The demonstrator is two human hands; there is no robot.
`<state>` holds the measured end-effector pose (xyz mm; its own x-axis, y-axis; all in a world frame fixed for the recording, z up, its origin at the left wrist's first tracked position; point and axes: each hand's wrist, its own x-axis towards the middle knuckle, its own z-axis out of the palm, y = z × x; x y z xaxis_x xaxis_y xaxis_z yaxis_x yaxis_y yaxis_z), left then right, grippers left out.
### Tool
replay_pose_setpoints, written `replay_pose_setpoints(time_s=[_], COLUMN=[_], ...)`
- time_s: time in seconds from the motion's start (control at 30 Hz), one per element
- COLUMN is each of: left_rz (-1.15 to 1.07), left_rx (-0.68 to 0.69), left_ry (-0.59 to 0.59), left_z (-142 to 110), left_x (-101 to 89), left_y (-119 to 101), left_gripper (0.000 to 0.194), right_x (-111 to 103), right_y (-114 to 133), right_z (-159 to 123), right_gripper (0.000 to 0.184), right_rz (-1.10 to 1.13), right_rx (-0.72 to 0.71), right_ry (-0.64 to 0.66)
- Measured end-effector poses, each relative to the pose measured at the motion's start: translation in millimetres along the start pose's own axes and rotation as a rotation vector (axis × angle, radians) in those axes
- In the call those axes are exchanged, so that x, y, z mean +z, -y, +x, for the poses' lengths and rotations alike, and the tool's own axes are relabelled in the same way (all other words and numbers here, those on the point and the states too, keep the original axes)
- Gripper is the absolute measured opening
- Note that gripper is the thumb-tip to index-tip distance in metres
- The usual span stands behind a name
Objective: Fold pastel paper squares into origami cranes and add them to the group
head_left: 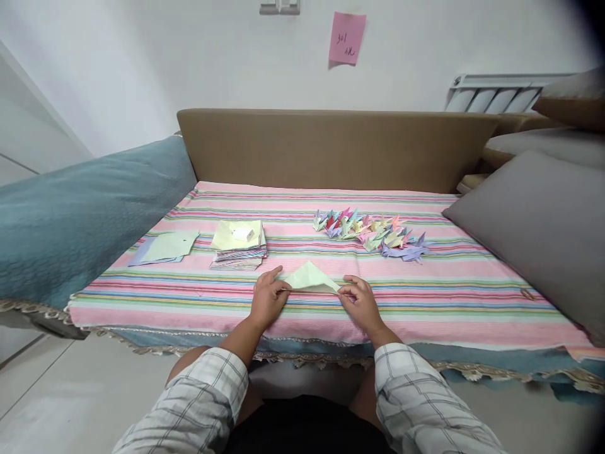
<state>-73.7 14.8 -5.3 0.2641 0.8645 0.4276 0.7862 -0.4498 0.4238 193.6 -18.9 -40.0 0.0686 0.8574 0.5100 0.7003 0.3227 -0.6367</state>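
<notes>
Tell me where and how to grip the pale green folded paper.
The pale green paper is probably best pinched at its two side corners from the near side: it forms a wide triangle pointing away, and the left hand and right hand hold those ends.

The paper is pale green; left of it, a yellow-topped stack; behind and right, multicoloured folded birds; beneath, a pink cloth striped green, blue, yellow.
</notes>
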Motion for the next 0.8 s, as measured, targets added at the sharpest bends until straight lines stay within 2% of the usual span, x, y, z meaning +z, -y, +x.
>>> replay_pose_setpoints(time_s=[0.13,0.27,0.43,0.6,0.7,0.8], left_rz=[0.048,0.08,0.078,-0.032,-0.086,-0.166], left_rx=[0.16,0.226,0.187,0.12,0.068,0.029], left_ry=[0.03,0.115,0.122,0.077,0.12,0.193], left_z=[-9.1,-16.4,-16.2,-8.1,-3.4,4.9], left_x=[-4.5,-9.1,-5.5,-4.6,-14.5,-32.0], left_y=[2.2,2.2,6.4,5.8,-1.1,-11.9], left_gripper=[0.023,0.031,0.04,0.02,0.019,0.02], right_x=[-0.7,-1.2,-2.8,-3.3,-6.6,-16.6], right_y=[3.6,6.5,9.2,9.7,8.1,11.5], right_z=[-0.5,-1.9,-3.1,-1.5,1.1,5.3], right_gripper=[0.022,0.029,0.027,0.029,0.02,0.024], right_rz=[-0.035,-0.093,-0.114,-0.089,0.037,0.242], right_rx=[-0.018,-0.023,-0.048,-0.081,-0.045,0.047], right_ry=[0.03,0.055,0.081,0.118,0.067,0.059])
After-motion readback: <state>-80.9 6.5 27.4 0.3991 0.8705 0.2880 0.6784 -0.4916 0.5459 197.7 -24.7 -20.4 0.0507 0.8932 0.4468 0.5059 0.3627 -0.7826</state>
